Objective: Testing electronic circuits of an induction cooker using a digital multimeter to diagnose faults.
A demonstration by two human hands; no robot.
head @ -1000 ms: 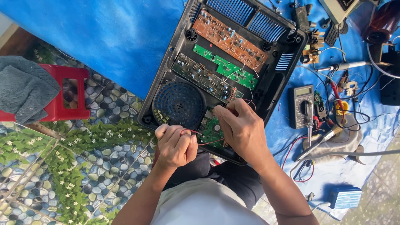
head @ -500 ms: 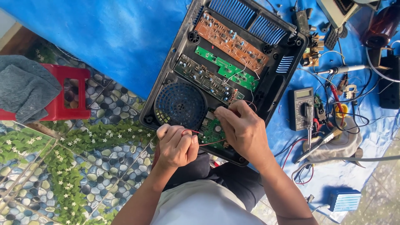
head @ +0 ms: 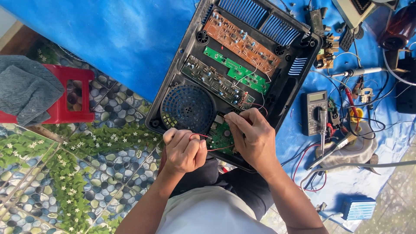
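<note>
So the opened appliance (head: 234,73) is a black plastic shell lying on its back, tilted so its long axis runs from about 1 o'clock down to 7 o'clock, sitting in the middle of the view with its near edge resting against the person's lap. Inside there's a round grille fan (head: 187,108) at the lower left, an orange-brown circuit board (head: 242,41) up top, a long green board (head: 236,71) under it, and a small green board (head: 223,136) right at the near edge. The left hand (head: 184,149) is curled into a fist, grip pinched on a thin red wire (head: 200,136) running over to that small board. The right hand (head: 251,136) sits on the board at 3 o'clock of the left, fingertips pressed together on something too small to make out. All of it sits on a blue tarp (head: 108,39) over a pebble-and-leaf patterned floor (head: 52,173). A multimeter (head: 314,112) lies at 3 o'clock, a red stool (head: 71,95) at 9 o'clock.
</note>
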